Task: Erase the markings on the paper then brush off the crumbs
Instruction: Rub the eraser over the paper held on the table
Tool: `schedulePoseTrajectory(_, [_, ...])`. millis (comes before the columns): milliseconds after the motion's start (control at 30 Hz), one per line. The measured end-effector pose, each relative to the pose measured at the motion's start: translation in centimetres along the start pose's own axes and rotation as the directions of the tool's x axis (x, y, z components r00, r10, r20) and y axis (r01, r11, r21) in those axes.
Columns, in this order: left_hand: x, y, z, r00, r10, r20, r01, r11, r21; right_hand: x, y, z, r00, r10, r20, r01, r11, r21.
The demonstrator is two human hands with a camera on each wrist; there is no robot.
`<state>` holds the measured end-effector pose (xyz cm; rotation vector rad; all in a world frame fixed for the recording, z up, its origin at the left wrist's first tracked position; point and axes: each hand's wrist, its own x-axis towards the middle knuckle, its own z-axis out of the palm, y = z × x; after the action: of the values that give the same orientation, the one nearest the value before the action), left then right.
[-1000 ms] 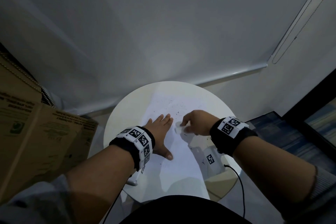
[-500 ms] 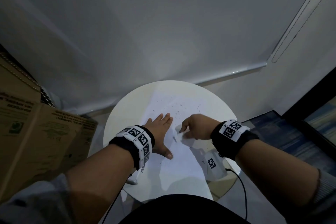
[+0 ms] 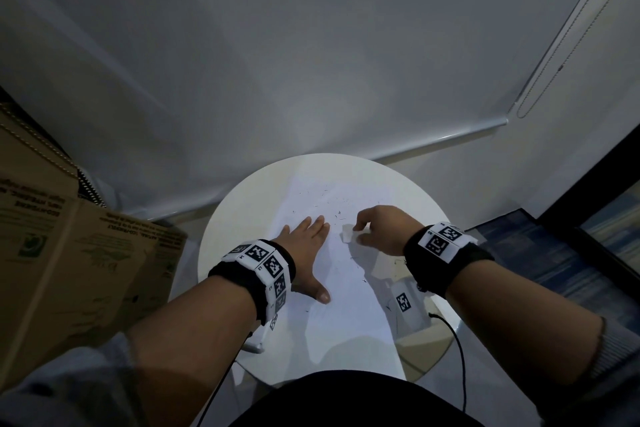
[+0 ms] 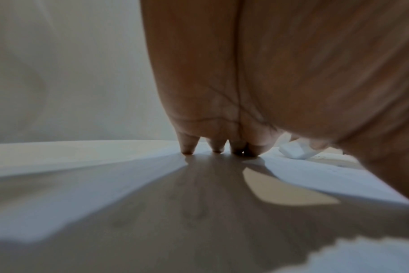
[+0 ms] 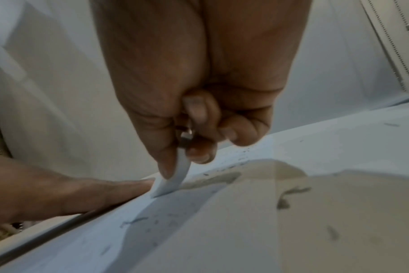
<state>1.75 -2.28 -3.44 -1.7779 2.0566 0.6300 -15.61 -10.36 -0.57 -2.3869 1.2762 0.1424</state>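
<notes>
Erasing step: right hand (image 3: pixel 379 230) pinches eraser (image 3: pixel 347 234) onto paper (image 3: pixel 346 291); left hand (image 3: pixel 304 250) flat, released, pinning sheet. Crumbs (image 3: pixel 337 213) scattered; brushing likely next.

The round table (image 3: pixel 242 218) is seen from above by the head view. The paper (image 4: pixel 292 177) and eraser (image 5: pixel 173 177) are seen close up by both wrist views.

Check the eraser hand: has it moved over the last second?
Barely. The right hand still pinches the eraser just beside the left hand, which stays flat on the paper; only a slight rubbing shift.
</notes>
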Motion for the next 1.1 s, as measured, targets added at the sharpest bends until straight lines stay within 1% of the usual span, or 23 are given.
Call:
schedulePoseTrajectory(33, [0.0,0.0,0.0,1.0,0.0,0.001,0.0,1.0,0.003,-0.3,0.0,0.0,0.997,-0.015,0.075,0.014,1.0,0.014])
schedulePoseTrajectory(100, [0.1,-0.1,0.1,1.0,0.003,0.003,-0.003,1.0,0.002,-1.0,-0.3,0.0,0.968,-0.051,0.247,0.035,0.997,0.067])
schedulePoseTrajectory(133, [0.1,-0.1,0.1,1.0,0.003,0.004,-0.003,1.0,0.001,-1.3,-0.4,0.0,0.954,-0.06,0.292,0.041,0.997,0.072])
schedulePoseTrajectory(167, [0.1,-0.1,0.2,1.0,0.003,0.004,-0.003,1.0,0.0,-1.2,-0.5,0.0,0.957,-0.062,0.285,0.049,0.997,0.054])
schedulePoseTrajectory(200, [0.1,-0.1,0.2,1.0,0.005,0.004,-0.005,1.0,-0.002,-0.9,-0.4,0.0,0.972,-0.054,0.227,0.05,0.998,0.024])
schedulePoseTrajectory(233, [0.1,-0.1,0.1,1.0,0.006,0.004,-0.006,1.0,-0.002,-0.5,-0.2,0.0,0.99,-0.041,0.138,0.043,0.999,-0.008])
schedulePoseTrajectory(267, [0.0,-0.1,0.1,1.0,0.007,0.004,-0.007,1.0,-0.003,-0.2,0.0,0.0,0.998,-0.026,0.057,0.027,0.999,-0.024])
schedulePoseTrajectory(300, [0.0,-0.1,0.1,1.0,0.006,0.003,-0.006,1.0,-0.003,-0.1,0.2,0.0,1.0,-0.016,0.013,0.017,1.0,-0.016])
schedulePoseTrajectory(333, [0.0,-0.1,0.1,1.0,0.006,0.003,-0.006,1.0,-0.004,-0.2,0.3,0.0,1.0,-0.013,0.018,0.013,1.0,0.009])
schedulePoseTrajectory(367, [0.0,-0.1,0.0,1.0,0.006,0.002,-0.006,1.0,-0.005,-0.4,0.4,0.1,0.997,-0.023,0.068,0.019,0.999,0.048])
schedulePoseTrajectory(400, [0.0,-0.1,0.0,1.0,0.007,0.001,-0.007,1.0,-0.006,-0.7,0.4,0.2,0.989,-0.041,0.144,0.029,0.996,0.088])
schedulePoseTrajectory(467, [0.2,-0.1,0.1,1.0,0.007,0.002,-0.007,1.0,-0.001,-1.4,0.3,0.3,0.955,-0.077,0.286,0.037,0.989,0.141])
schedulePoseTrajectory(500, [0.2,-0.2,0.2,1.0,0.007,0.004,-0.007,1.0,0.0,-1.5,0.3,0.2,0.948,-0.077,0.308,0.036,0.99,0.137])
schedulePoseTrajectory(533, [0.2,-0.2,0.2,1.0,0.008,0.006,-0.008,1.0,-0.002,-1.1,0.4,0.0,0.956,-0.062,0.288,0.029,0.993,0.117])
schedulePoseTrajectory(567, [0.2,-0.2,0.2,1.0,0.01,0.007,-0.01,1.0,-0.004,-0.6,0.5,-0.3,0.973,-0.036,0.23,0.016,0.996,0.089])
schedulePoseTrajectory(633, [0.2,-0.2,0.1,1.0,0.011,0.005,-0.011,1.0,-0.008,0.6,0.6,-0.8,0.998,0.017,0.068,-0.019,0.999,0.032])
schedulePoseTrajectory(667, [0.2,-0.2,0.1,1.0,0.012,0.005,-0.012,1.0,-0.008,1.0,0.7,-0.9,0.999,0.034,0.007,-0.034,0.999,0.021])
schedulePoseTrajectory(700, [0.1,-0.2,0.0,1.0,0.013,0.005,-0.013,1.0,-0.009,1.2,0.8,-0.9,0.999,0.047,-0.024,-0.046,0.999,0.026])
schedulePoseTrajectory(733, [0.1,-0.2,0.0,1.0,0.014,0.005,-0.014,1.0,-0.01,1.2,0.8,-0.8,0.998,0.056,-0.022,-0.055,0.997,0.046])
schedulePoseTrajectory(800, [0.0,-0.2,-0.1,1.0,0.013,0.004,-0.013,1.0,-0.014,0.9,0.8,-0.6,0.998,0.052,0.035,-0.056,0.994,0.097])
schedulePoseTrajectory(867, [-0.1,-0.2,-0.1,1.0,0.011,0.004,-0.011,1.0,-0.015,0.2,0.6,-0.5,0.995,0.037,0.097,-0.047,0.993,0.109])
schedulePoseTrajectory(1000, [-0.4,0.1,-0.1,1.0,0.01,0.015,-0.01,1.0,-0.009,-0.7,0.6,-0.4,0.995,0.015,0.099,-0.02,0.998,0.052])
schedulePoseTrajectory(1100, [-0.7,0.7,0.1,0.999,0.021,0.024,-0.021,1.0,-0.007,-1.1,0.7,-0.5,0.993,0.024,0.111,-0.023,1.0,-0.007])
